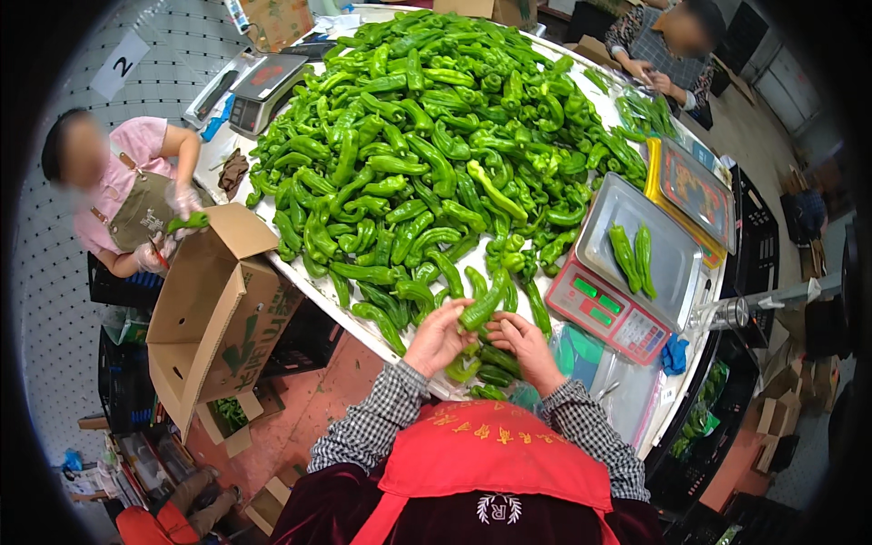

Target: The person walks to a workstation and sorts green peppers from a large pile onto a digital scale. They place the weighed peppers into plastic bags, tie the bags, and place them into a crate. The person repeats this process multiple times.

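Observation:
My left hand (pixel 439 340) holds a long green pepper (pixel 485 301) by its lower end, over the table's near edge. Close on its other side, my right hand (pixel 523 346) has its fingers bent near the pepper; whether they touch it is hard to tell. A few more peppers (pixel 497 360) lie on the table beneath and between my hands. Beyond them rises a large heap of green peppers (pixel 422 157). To the right, two green peppers (pixel 632 259) rest on the metal pan of a red digital scale (pixel 579 296), whose green displays are lit.
A yellow-edged scale (pixel 695 197) stands behind the red one. Clear plastic bags (pixel 623 388) and a blue crumpled glove or cloth (pixel 674 354) lie at right. An open cardboard box (pixel 225 327) flanks the table's left edge. Co-workers are at the left (pixel 129 191) and far right (pixel 671 61).

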A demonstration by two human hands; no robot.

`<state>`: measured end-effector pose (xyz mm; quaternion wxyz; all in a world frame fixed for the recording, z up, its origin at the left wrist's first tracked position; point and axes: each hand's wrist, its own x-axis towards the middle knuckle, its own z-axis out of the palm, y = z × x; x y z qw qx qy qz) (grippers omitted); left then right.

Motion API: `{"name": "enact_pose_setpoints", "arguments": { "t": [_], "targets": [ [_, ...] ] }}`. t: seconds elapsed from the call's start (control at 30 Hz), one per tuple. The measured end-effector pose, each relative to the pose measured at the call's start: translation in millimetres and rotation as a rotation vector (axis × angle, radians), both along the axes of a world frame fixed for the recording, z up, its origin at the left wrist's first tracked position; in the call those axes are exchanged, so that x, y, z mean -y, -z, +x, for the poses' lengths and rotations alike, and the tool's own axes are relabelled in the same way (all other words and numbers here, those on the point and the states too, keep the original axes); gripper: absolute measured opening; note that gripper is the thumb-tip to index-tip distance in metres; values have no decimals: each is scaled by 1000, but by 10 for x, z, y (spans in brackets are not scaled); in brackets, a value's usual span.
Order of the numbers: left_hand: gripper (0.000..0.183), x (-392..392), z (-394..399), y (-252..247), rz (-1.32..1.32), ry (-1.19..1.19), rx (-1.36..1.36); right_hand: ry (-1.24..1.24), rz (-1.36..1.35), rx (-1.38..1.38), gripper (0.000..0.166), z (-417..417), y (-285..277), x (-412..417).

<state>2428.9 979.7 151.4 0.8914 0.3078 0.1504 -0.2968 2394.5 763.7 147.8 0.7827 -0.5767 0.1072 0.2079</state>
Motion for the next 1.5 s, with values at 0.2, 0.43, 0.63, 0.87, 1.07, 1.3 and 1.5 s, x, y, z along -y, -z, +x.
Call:
{"name": "enact_pose_setpoints", "arguments": {
  "t": [0.2,0.43,0.63,0.87,1.07,1.3,1.5],
  "targets": [
    [28,145,-129,-252,152,177,109,129,352,-160,28,180,-196,-205],
    [15,-155,173,-220,964,62,558,258,102,-79,22,463,-183,-237],
    [11,-535,959,-402,1396,-320,866,162,-28,13,18,641,-149,-338],
    [47,-589,1527,-212,1866,-105,951,103,-183,74,22,673,14,-334],
    [77,-510,1551,17,1816,-57,1018,103,-458,202,37,711,139,-221],
    [52,-646,1580,-83,568,-283,471,-140,-762,389,52,686,-1,-267],
    [43,-557,1435,-389,196,-107,369,-185,-816,560,49,669,-145,-325]
  ]
}}
